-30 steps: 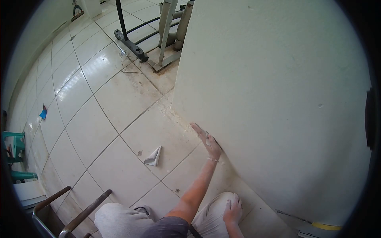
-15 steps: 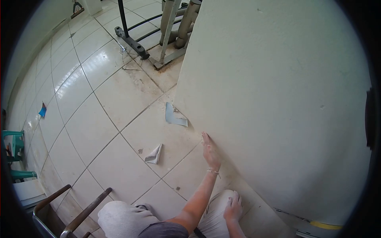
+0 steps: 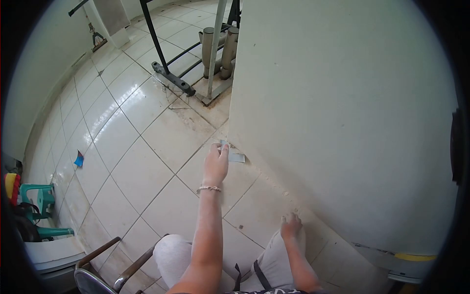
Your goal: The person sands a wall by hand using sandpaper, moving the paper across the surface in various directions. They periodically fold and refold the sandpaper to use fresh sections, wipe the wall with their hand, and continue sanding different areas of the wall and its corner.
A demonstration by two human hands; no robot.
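My left hand (image 3: 215, 164) is down at the floor by the wall's corner, fingers curled and thumb pressed in over a grey-blue L-shaped piece of paper (image 3: 237, 158). One end of the piece sticks out to the right of the hand and a bit shows above the fingertips; the rest is hidden. A bracelet (image 3: 209, 188) circles that wrist. Over my right knee lies my right hand (image 3: 291, 225), fingers slightly apart, with nothing seen in it.
A pale wall (image 3: 342, 108) rises along the right. Metal frames (image 3: 172, 81) stand beyond its corner. A blue scrap (image 3: 79, 159) lies on the tiled floor (image 3: 142, 171). Green stools (image 3: 45, 201) and a chair with brown armrests (image 3: 129, 269) are at left. A yellow-edged object (image 3: 413, 257) sits lower right.
My left hand has moved from the foot of the wall to the L-shaped piece and curled over it. My forearm now covers where the folded scrap lay. The view has shifted.
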